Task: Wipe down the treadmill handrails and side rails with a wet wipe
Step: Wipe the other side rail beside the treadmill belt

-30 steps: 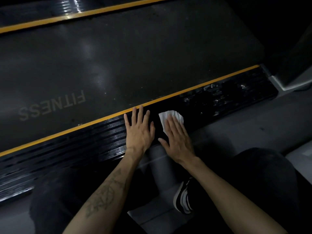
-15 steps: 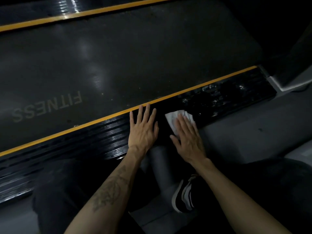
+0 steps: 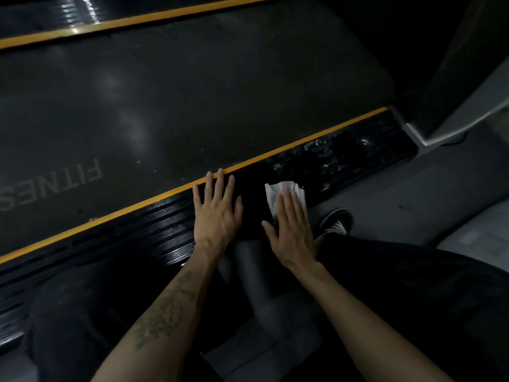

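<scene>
Head view shows the right hand (image 3: 292, 224) pressing the wet wipe (image 3: 283, 195) flat, fingers straight, onto the near side rail (image 3: 170, 224); it has slid rightward along the ribbed strip over the last second. The left hand (image 3: 216, 213) stays spread flat on the rail as a brace. Glistening patches lie further right, so this pass likely heads toward that end.

side rail (image 3: 154, 230): black, ribbed | on it: white wet wipe (image 3: 275, 193), both hands flat | beside grey floor (image 3: 413, 194)
</scene>
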Action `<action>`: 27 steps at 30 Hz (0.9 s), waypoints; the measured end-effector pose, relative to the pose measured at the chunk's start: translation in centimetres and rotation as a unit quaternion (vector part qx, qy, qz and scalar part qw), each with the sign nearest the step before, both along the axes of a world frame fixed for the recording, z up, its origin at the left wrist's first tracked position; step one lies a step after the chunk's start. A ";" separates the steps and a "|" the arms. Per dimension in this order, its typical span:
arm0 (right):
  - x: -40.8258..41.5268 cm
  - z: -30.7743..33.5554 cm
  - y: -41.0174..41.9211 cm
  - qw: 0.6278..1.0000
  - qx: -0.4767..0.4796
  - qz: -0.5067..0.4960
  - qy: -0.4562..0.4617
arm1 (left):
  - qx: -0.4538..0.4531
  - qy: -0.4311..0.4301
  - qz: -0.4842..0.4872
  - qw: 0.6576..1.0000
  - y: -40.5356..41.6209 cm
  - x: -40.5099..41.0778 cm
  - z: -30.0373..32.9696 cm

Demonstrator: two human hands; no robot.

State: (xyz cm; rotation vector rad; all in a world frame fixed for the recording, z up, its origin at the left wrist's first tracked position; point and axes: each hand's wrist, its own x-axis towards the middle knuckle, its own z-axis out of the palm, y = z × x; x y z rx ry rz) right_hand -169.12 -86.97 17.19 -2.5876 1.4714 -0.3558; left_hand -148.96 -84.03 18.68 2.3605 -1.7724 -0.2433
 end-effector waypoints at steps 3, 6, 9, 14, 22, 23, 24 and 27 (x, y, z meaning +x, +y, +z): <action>0.4 -0.2 1.1 0.997 -0.014 0.074 -0.001 | -0.004 0.001 0.006 1.000 -0.1 0.1 0.0; -1.9 0.1 -0.3 0.991 -0.043 0.112 0.060 | -0.007 0.003 0.003 1.000 0.0 -0.1 0.2; -2.3 0.5 -1.5 0.999 -0.004 -0.002 0.052 | -0.004 0.004 0.004 1.000 0.0 0.0 0.3; -0.1 0.3 1.3 0.998 -0.004 0.054 -0.019 | -0.013 0.014 0.003 1.000 0.1 0.0 0.2; -2.3 0.7 -1.5 0.999 0.025 -0.017 0.035 | -0.023 -0.001 -0.014 1.000 -0.1 -0.1 0.1; -1.7 0.6 -1.1 0.999 0.032 -0.039 0.018 | -0.025 -0.001 -0.020 0.999 -0.1 -0.1 0.1; -1.1 0.5 -0.6 0.998 0.034 -0.052 0.002 | -0.027 0.001 -0.025 0.999 -0.1 -0.2 0.1; -0.5 0.1 1.1 1.000 0.012 0.013 -0.003 | -0.028 0.005 -0.034 0.999 0.0 -0.1 0.2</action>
